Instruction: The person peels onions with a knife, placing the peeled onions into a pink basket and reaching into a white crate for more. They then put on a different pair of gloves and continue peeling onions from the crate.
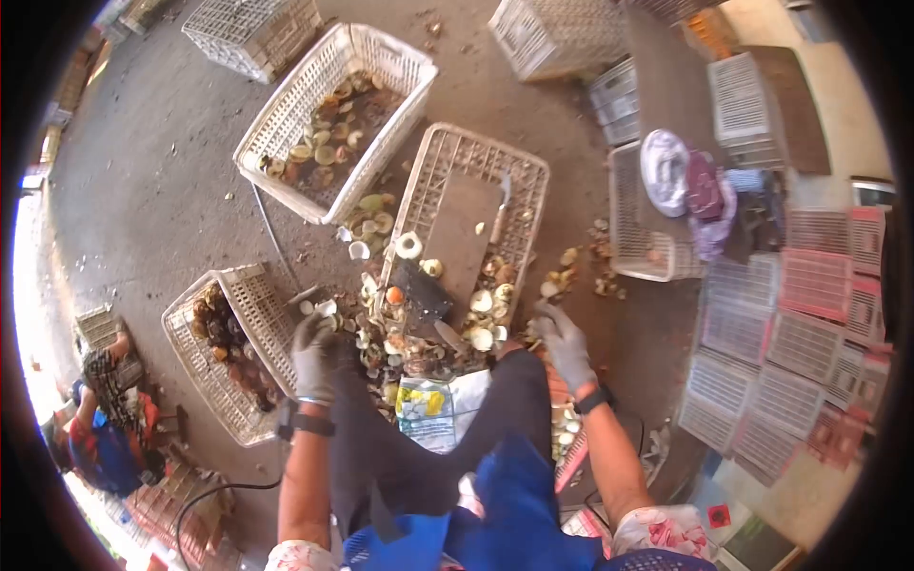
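Observation:
My left hand (312, 360), in a grey glove, is beside my left knee, next to a white crate. Its blurred fingers look apart, with pale shell pieces (327, 308) just beyond them. Out by my right knee is my right hand (564, 347), also gloved, open with fingers stretched and nothing in it. Between them, an upturned crate (535, 176) carries a brown board (462, 228). A dark cleaver (424, 290) lies across the board's near end, its handle toward me. A hooked tool (502, 205) lies on the crate's right side. White-fleshed round pieces (482, 302), resembling coconut, lie around.
A white crate (257, 143) of pieces stands ahead; another crate (195, 371), with brown pieces, leans at left. A printed sack (443, 409) lies between my legs. Flattened crates (752, 371) cover the right side. A person (105, 438) sits far left. A cable (224, 487) runs near my left arm.

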The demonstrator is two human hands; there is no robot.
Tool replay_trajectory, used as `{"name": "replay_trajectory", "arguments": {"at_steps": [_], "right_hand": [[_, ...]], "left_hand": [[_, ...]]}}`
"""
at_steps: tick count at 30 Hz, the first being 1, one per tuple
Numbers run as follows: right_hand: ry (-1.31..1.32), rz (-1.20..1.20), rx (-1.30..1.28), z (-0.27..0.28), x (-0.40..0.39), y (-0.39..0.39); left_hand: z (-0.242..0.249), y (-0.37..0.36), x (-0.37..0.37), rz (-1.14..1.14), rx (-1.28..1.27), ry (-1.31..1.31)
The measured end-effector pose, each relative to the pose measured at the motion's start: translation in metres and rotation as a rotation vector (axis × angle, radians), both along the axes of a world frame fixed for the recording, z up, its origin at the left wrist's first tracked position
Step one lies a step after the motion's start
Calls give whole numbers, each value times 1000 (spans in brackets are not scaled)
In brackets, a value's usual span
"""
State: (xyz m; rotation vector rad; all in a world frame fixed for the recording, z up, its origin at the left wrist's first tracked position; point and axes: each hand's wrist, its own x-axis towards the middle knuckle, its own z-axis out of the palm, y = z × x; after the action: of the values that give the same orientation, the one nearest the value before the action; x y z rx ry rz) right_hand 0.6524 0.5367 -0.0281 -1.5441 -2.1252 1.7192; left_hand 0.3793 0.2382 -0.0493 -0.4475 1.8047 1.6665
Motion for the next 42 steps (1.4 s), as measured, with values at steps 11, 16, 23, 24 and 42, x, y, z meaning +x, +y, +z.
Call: {"name": "replay_trajectory", "arguments": {"at_steps": [11,16,23,24,42], "right_hand": [[79,-484,102,-296,-10,28],[51,-518,-59,-259,-27,18],[160,-391,63,-279,-52,4],[224,-345,80,-284,-48,4],[155,-421,411,-305,-61,-3]], "left_hand": [[-204,44,39,-447,-265,147],[-218,55,35,-607,-356,250],[-180,33,37,-247,-264,-116],[-176,28,40,-283,-245,-14],[-193,19,-8,-1043,-937,814]]}}
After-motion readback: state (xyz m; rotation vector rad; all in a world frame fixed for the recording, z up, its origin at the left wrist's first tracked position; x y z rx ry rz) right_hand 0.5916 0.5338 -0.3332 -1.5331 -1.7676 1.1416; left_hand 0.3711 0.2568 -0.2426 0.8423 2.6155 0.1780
